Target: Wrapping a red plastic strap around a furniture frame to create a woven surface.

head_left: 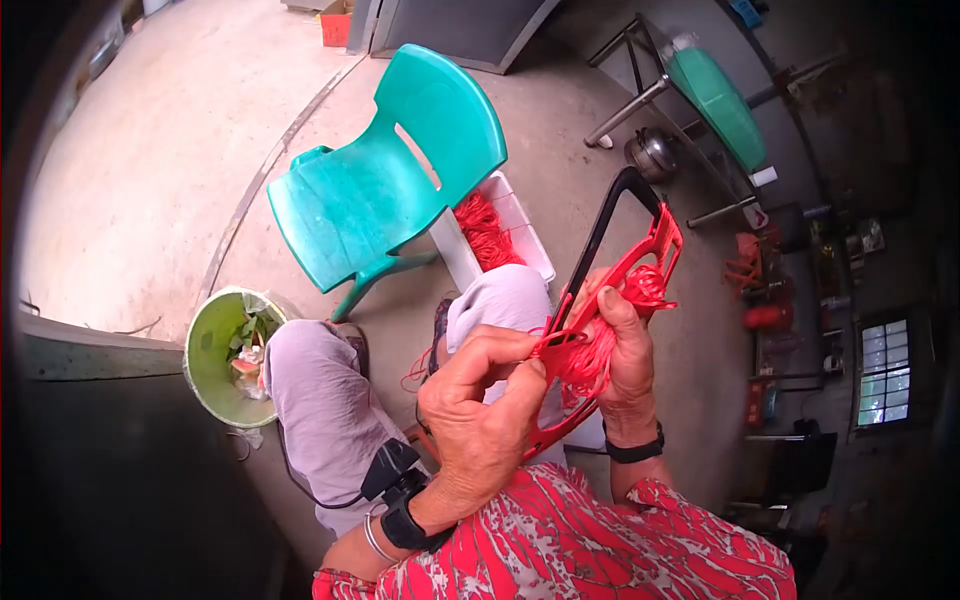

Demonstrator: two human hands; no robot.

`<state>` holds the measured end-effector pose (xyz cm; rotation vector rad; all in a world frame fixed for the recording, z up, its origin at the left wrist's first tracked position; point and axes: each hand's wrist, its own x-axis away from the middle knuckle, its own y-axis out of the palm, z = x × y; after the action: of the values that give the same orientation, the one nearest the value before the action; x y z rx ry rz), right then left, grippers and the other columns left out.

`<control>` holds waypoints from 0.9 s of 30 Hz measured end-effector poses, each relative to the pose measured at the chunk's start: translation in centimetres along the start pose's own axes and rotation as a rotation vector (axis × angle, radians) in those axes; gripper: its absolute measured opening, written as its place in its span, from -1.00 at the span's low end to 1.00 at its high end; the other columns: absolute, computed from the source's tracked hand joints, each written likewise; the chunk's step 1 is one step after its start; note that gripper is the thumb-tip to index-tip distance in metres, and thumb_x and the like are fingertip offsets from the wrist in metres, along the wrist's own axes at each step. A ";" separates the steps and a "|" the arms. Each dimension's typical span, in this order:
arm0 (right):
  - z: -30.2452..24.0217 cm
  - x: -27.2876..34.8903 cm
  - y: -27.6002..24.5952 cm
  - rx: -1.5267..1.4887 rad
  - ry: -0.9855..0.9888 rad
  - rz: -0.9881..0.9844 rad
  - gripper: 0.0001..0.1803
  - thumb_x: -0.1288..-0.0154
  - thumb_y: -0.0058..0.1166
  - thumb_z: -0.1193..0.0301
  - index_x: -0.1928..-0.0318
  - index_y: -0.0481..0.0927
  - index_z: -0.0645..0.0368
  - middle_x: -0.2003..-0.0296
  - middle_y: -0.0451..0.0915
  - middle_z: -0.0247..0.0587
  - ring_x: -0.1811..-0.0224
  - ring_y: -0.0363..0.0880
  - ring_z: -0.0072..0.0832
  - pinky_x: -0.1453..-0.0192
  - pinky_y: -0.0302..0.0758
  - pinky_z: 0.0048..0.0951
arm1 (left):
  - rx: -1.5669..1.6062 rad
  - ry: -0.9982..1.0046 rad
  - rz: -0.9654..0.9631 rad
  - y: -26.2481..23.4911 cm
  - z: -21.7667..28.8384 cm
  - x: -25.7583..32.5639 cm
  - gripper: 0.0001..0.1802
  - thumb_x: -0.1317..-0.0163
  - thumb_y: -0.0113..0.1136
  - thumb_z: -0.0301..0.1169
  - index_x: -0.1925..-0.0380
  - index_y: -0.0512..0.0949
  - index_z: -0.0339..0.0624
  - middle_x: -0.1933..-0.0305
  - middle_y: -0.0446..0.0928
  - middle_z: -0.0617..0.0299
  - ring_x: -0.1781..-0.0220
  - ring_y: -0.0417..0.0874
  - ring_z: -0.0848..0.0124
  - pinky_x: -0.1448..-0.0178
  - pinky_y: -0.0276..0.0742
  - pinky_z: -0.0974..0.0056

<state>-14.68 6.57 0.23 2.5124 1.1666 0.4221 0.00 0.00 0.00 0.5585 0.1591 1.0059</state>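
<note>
Seen through the head camera, from left to right: at near left I see a green bin (pixel 205 375) standing on the floor (pixel 250 110), with green leaves and pale and pinkish scraps (pixel 248 365) inside, most of them toward its right side. At the far edge of the floor is a small orange-red box (pixel 337 27); I cannot tell its contents. A green plastic chair (pixel 340 205) stands right of the bin. In the centre, the left hand (pixel 483 395) is closed, thumb and fingers pinching red cord (pixel 553 343) beside the bundle. Beyond it, partly covered by the chair and a knee, is a shallow white box (pixel 527 228) holding a loose heap of red strands (pixel 485 235). The cord bundle (pixel 590 362), the thing being handled, lies before the person's body, against a red-and-black frame (pixel 606 215) that slants toward far right. The right hand (pixel 628 355) grips this bundle, its thumb uppermost. At far right, a rounded metal pot (pixel 652 153) sits on the floor, its inside hidden from me, near a table (pixel 640 100) bearing a green plastic piece (pixel 715 105).
</note>
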 end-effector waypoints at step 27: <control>2.0 -0.9 -1.5 -0.272 0.263 -0.014 -0.82 -0.41 0.00 0.39 0.06 0.48 0.18 0.26 0.54 -0.27 0.36 0.50 -0.64 0.21 0.54 -0.56 | 0.353 -0.562 -0.271 -5.4 -5.7 1.9 -0.59 -0.33 0.13 -0.18 0.01 0.51 -0.31 0.12 0.60 0.15 0.08 0.62 0.44 -0.06 0.52 0.35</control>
<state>-15.41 6.42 -2.35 2.2606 1.1304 0.8673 2.94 1.50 -7.37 1.0904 -0.0906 0.5290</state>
